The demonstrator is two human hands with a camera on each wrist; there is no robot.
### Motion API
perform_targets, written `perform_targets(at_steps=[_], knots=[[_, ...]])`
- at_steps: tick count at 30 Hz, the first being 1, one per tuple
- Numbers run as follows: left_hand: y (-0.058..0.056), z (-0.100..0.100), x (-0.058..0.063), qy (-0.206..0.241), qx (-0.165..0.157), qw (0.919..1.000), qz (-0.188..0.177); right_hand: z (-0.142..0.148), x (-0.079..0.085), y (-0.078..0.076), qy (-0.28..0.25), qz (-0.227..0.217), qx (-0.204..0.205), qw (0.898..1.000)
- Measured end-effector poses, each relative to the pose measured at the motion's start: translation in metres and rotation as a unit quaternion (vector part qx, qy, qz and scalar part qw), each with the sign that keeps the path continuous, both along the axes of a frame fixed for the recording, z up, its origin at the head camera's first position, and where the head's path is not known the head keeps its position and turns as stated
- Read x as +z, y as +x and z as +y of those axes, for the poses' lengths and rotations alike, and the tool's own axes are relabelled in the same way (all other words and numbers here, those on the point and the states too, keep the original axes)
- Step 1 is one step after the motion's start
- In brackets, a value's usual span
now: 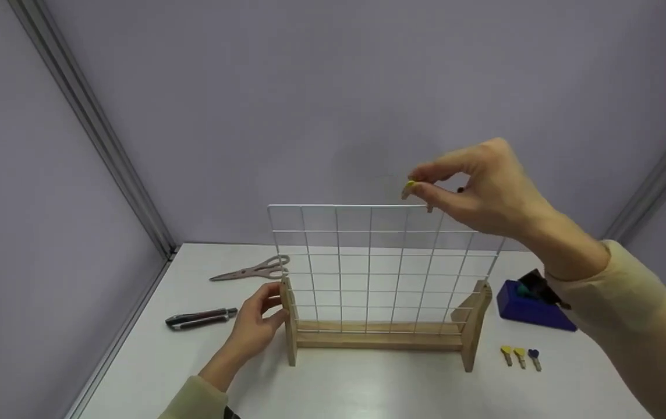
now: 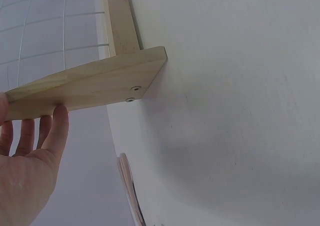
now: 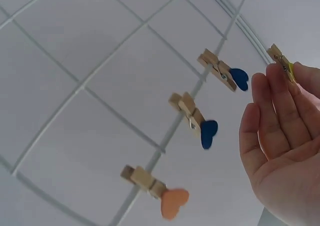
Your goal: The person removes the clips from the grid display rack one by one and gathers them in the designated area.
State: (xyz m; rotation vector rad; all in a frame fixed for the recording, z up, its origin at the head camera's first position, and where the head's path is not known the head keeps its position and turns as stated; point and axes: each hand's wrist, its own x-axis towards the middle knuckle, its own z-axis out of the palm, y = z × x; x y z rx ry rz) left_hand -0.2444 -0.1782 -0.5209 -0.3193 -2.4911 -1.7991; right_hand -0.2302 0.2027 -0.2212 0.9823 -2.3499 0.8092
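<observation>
My right hand (image 1: 487, 189) pinches a small wooden clothespin (image 3: 281, 60) with a yellow heart between thumb and fingertips. It is raised just above the top wire of a white wire grid (image 1: 370, 231). On that wire, in the right wrist view, sit two clothespins with dark blue hearts (image 3: 239, 79) and one with an orange heart (image 3: 174, 203). In the head view the right hand mostly hides these. My left hand (image 1: 257, 320) grips the left wooden upright (image 2: 90, 83) of the stand holding the grid, with its fingers along the edge.
Right of the stand lie three loose clothespins, two with yellow hearts (image 1: 519, 352) and one dark blue (image 1: 534, 354). Behind them is a blue box (image 1: 534, 312), partly hidden by the right sleeve. Scissors (image 1: 251, 271) and a slim dark tool (image 1: 201, 318) lie on the left.
</observation>
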Motion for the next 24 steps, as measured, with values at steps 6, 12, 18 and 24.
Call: perform_targets(at_steps=[6, 12, 18, 24], knots=[[-0.003, 0.002, 0.005, 0.01, -0.01, 0.9999, 0.002, 0.045, 0.003, 0.032, -0.001, 0.059, -0.005, 0.998], [0.002, -0.013, 0.006, 0.004, 0.013, 0.9999, 0.009, 0.083, -0.032, 0.049, -0.013, 0.064, -0.058, 0.996], [0.01, -0.022, 0.005, 0.001, 0.019, 0.9998, 0.009, 0.122, -0.093, 0.052, -0.036, -0.024, -0.111, 0.993], [0.01, -0.022, 0.009, 0.004, 0.019, 0.9998, 0.003, 0.174, -0.163, 0.046, -0.016, -0.184, -0.155, 0.97]])
